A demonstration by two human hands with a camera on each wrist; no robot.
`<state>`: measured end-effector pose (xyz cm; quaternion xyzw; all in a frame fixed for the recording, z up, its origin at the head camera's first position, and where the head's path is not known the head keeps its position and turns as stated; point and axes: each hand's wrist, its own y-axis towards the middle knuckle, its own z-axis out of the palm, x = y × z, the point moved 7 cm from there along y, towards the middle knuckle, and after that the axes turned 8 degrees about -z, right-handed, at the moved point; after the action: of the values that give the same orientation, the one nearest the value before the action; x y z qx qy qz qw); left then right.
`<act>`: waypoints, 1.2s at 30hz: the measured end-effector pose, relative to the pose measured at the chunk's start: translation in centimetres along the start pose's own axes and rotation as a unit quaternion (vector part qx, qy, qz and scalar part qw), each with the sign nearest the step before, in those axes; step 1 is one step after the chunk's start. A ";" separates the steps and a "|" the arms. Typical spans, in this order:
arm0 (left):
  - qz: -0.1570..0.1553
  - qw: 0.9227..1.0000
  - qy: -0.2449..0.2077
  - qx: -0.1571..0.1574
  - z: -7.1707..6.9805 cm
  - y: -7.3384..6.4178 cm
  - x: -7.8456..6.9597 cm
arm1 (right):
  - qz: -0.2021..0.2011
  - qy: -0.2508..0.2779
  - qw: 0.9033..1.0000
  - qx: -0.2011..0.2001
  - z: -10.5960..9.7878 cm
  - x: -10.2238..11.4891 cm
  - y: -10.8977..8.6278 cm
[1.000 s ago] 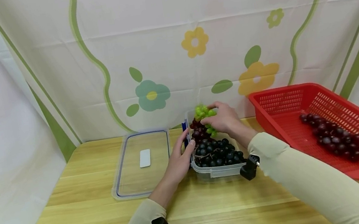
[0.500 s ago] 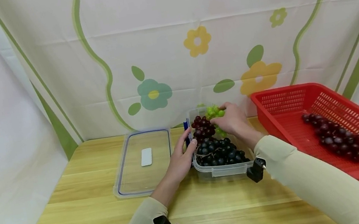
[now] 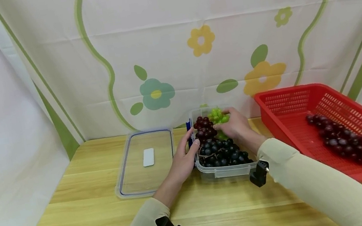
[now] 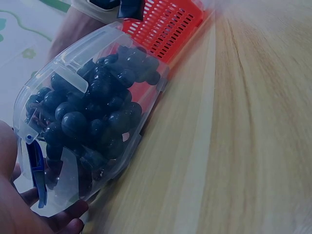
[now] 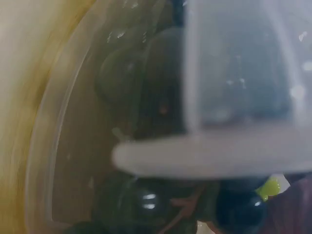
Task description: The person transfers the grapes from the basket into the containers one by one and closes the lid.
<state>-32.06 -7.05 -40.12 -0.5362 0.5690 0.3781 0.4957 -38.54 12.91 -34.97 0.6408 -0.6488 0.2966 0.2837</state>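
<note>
A clear plastic container [image 3: 236, 170] holds a bunch of black grapes [image 3: 221, 154] in front. Behind them lie dark red grapes [image 3: 205, 129] and, at the back right, a bunch of green grapes [image 3: 217, 116]. With thumb and fingers my right hand [image 3: 238, 125] holds the green bunch inside the container, partly covering it. My left hand [image 3: 182, 160] rests against the container's left wall, fingers fairly straight, by a blue clasp [image 4: 36, 170]. In the right wrist view the container wall, black grapes [image 5: 146, 202] and a bit of green grape [image 5: 270, 187] show close up.
To the left lies a clear lid [image 3: 138, 183] with a blue seal and a white label. A red perforated basket [image 3: 283, 132] stands at the right with a bunch of dark red grapes [image 3: 345, 138] in it. All rest on a wooden table [image 3: 219, 217] before a patterned cloth.
My right hand has moved the green grapes rightward and lower into the container's back right, uncovering more of the dark red grapes. The left hand stays at the container's side.
</note>
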 end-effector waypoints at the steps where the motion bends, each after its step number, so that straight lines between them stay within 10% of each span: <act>1: -0.001 1.000 0.000 0.000 0.0 0.0 0.0 | 0.000 0.006 1.000 0.001 0.1 -0.1 0.1; 11: -0.001 1.000 -0.002 0.000 0.0 -0.2 -0.1 | 0.047 0.075 0.995 0.045 1.3 -1.4 0.2; 28: 0.002 1.000 -0.001 -0.005 0.0 -0.1 0.0 | -0.068 0.019 0.997 -0.045 0.0 0.5 -0.2; 36: -0.006 1.000 0.004 -0.005 0.0 -0.1 0.0 | -0.061 0.028 0.997 -0.025 0.2 0.5 -0.2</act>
<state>-31.98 -7.03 -40.13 -0.5435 0.5656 0.3757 0.4936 -38.37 12.42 -34.70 0.6632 -0.6079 0.2798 0.3350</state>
